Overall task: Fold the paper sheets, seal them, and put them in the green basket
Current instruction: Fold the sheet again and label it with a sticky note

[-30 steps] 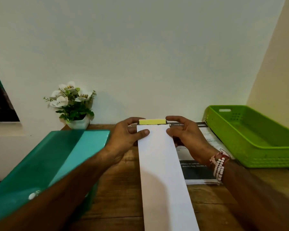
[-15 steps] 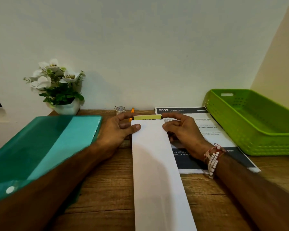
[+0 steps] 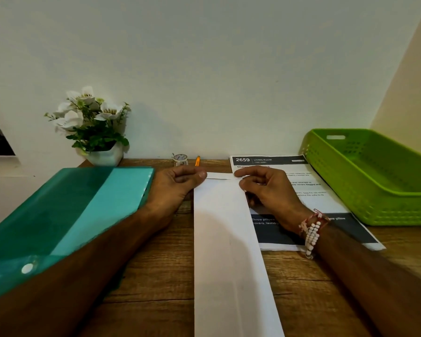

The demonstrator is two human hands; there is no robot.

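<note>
A long, narrow folded white paper [image 3: 225,251] lies lengthwise on the wooden table, running from the near edge toward the wall. My left hand [image 3: 178,184] grips its far left corner, thumb on top. My right hand [image 3: 265,188] pinches the far right corner, with a bead bracelet at the wrist. A short white flap [image 3: 219,175] shows between the two thumbs at the far end. The green basket [image 3: 365,190] stands at the right against the wall, and no paper is visible inside it.
A printed sheet [image 3: 270,161] lies under my right hand, next to the basket. A teal plastic folder [image 3: 71,210] rests at the left, partly under my left forearm. A white flower pot [image 3: 102,154], a tape roll [image 3: 180,160] and an orange pen [image 3: 197,161] sit along the wall.
The yellow strip seen at the paper's far end is gone from sight; a white flap shows there now. Both hands stay at the far end with fingers curled tighter.
</note>
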